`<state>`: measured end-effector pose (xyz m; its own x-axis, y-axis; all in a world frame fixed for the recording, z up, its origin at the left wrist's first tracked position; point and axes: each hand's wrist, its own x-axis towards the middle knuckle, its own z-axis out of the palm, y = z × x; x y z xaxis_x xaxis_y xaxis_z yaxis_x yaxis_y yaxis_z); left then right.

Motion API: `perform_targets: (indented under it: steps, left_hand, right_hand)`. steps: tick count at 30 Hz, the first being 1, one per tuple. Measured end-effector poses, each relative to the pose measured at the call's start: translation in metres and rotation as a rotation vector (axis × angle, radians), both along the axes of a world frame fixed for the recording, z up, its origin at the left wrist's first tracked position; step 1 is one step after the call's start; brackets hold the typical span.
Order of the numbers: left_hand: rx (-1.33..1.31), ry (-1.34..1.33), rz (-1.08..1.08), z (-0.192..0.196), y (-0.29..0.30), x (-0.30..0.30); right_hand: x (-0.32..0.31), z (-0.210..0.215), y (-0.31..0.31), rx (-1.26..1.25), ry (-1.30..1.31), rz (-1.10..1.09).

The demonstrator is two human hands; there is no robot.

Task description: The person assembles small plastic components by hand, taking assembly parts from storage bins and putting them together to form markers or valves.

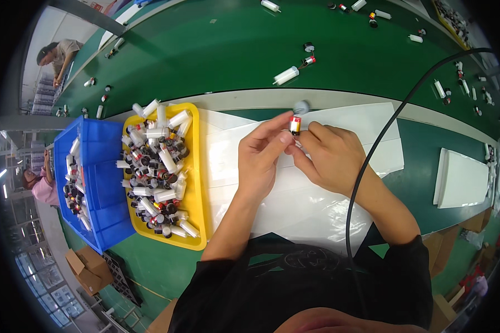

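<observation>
Since the black cable (pixel 372 150) crosses in front of the right forearm (pixel 384 205), it could snag a quick reach; left hand's (pixel 261 152) thumb and finger look pinched on a red-and-white battery (pixel 295 125) above the white sheet (pixel 294 202); right hand's (pixel 334 152) fingertips bunch beside it, can't tell if they grip; a slip might drop it, or a tug strain the blurry grey cap (pixel 301 107); bumping the heaped yellow tray (pixel 201 186) could spill parts (pixel 153 172).
</observation>
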<state>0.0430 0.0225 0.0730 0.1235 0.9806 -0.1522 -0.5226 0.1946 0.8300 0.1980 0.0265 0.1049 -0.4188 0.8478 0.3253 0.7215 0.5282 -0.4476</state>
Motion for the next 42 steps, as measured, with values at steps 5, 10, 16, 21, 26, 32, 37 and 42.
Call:
perform_targets:
  steps: [5, 10, 16, 21, 26, 32, 37, 42]
  left_hand:
    - [-0.225, -0.100, 0.016, -0.004, 0.002, -0.007]
    - [-0.314, -0.435, 0.041, 0.004, 0.004, -0.006]
    - [-0.183, -0.458, 0.105, -0.001, -0.002, -0.005]
    - [-0.141, -0.380, 0.108, 0.006, -0.003, -0.004]
    - [-0.161, -0.151, 0.178, 0.014, -0.005, -0.002]
    - [-0.171, -0.120, 0.171, 0.014, -0.007, -0.005]
    - [-0.166, 0.086, 0.197, 0.014, -0.003, -0.007]
    - [-0.009, 0.130, 0.254, 0.031, -0.009, -0.030]
  right_hand:
    - [0.001, -0.003, 0.005, 0.253, -0.126, 0.071]
    - [-0.006, -0.013, 0.003, 0.246, 0.058, 0.001]
    - [-0.012, -0.020, 0.000, 0.238, 0.322, 0.013]
    - [-0.012, -0.025, 0.003, 0.227, 0.513, -0.004]
    - [-0.007, -0.024, -0.002, 0.285, 0.349, 0.002]
    - [-0.001, -0.026, -0.003, 0.505, 0.140, 0.083]
    - [0.010, -0.012, 0.009, 0.430, 0.204, 0.052]
    - [0.034, 0.021, 0.023, -0.222, 0.353, -0.111]
